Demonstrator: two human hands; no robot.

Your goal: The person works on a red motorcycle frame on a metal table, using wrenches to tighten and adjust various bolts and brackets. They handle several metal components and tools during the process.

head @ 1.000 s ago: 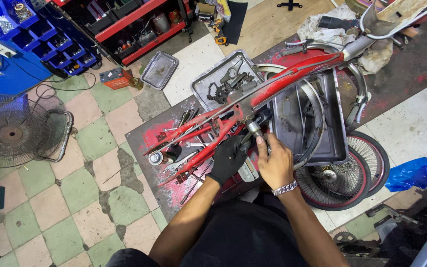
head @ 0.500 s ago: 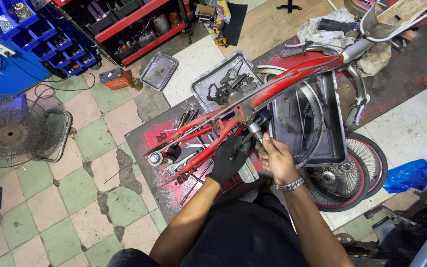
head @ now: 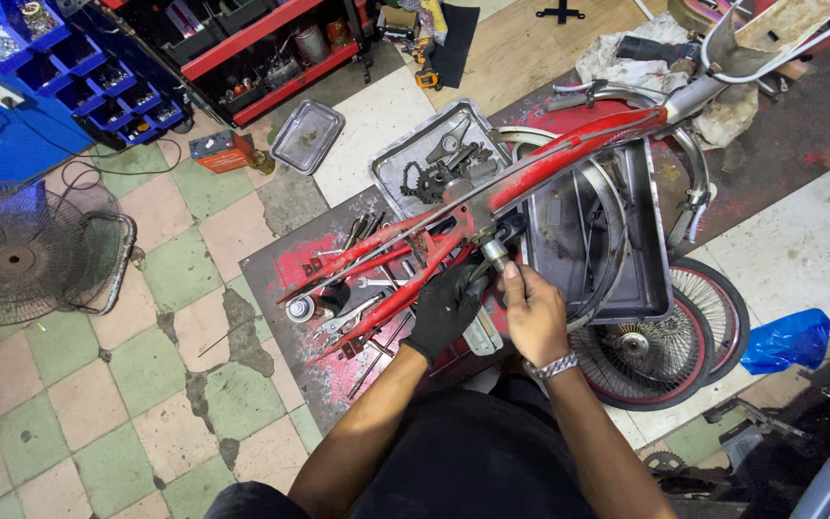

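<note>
The red bicycle frame (head: 549,173) lies with its long axis slanting from lower left to upper right. At its bottom bracket (head: 494,252), the gloved left hand (head: 444,309) clasps the tubes; the bare right hand (head: 533,312) pinches the metal fitting just above its fingertips.

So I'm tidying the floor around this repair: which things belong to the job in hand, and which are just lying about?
In use: left hand, gloved, and right hand on the metal part at the red frame.

Lying about: fan, small tray, blue bag, parts tray, wheels.
</note>
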